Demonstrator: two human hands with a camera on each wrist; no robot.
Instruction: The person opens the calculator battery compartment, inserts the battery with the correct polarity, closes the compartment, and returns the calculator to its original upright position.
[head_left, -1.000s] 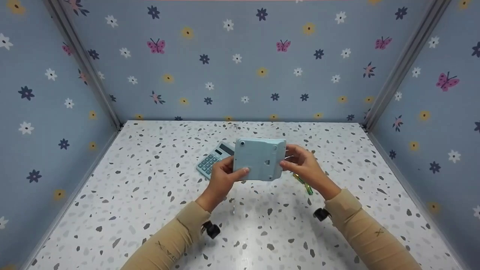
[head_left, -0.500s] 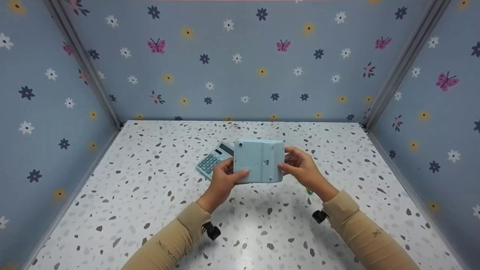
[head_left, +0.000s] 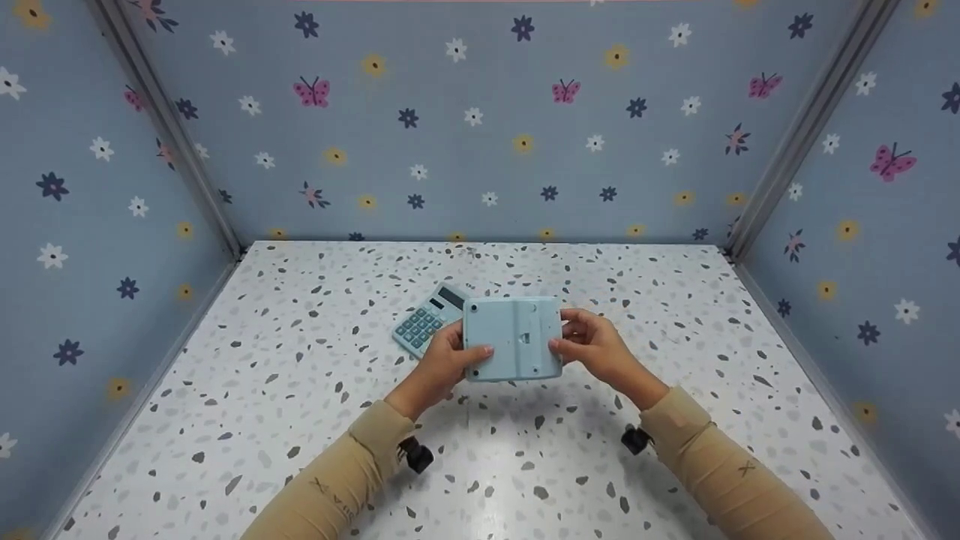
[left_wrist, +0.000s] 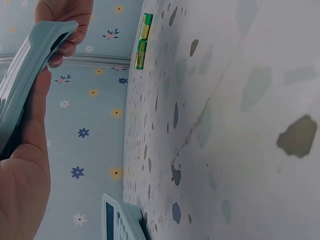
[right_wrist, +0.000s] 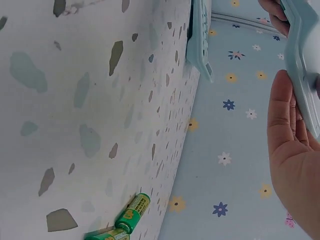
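Between both hands, raised over the table, is a light blue calculator [head_left: 499,337] with its back toward the head camera; small dark feet and a small notch show on it. My left hand [head_left: 441,364] grips its left edge, thumb [head_left: 478,352] flat on the back. At the right edge my right hand [head_left: 596,346] pinches it between thumb and fingers. A second light blue calculator [head_left: 421,324] lies keys up on the table behind the left hand. Two green batteries, one [right_wrist: 134,212] touching the other [right_wrist: 107,235], lie on the table, hidden in the head view.
The speckled white table [head_left: 300,420] is enclosed by a flowered blue back wall [head_left: 480,150] and two side walls, with metal posts [head_left: 817,120] in the corners. A black wrist camera [head_left: 416,454] hangs at the left cuff, another [head_left: 635,439] at the right.
Both hands have lowered the calculator toward me and slightly left, its back turning more squarely to the head camera. The batteries have passed out of the head view behind the right hand.
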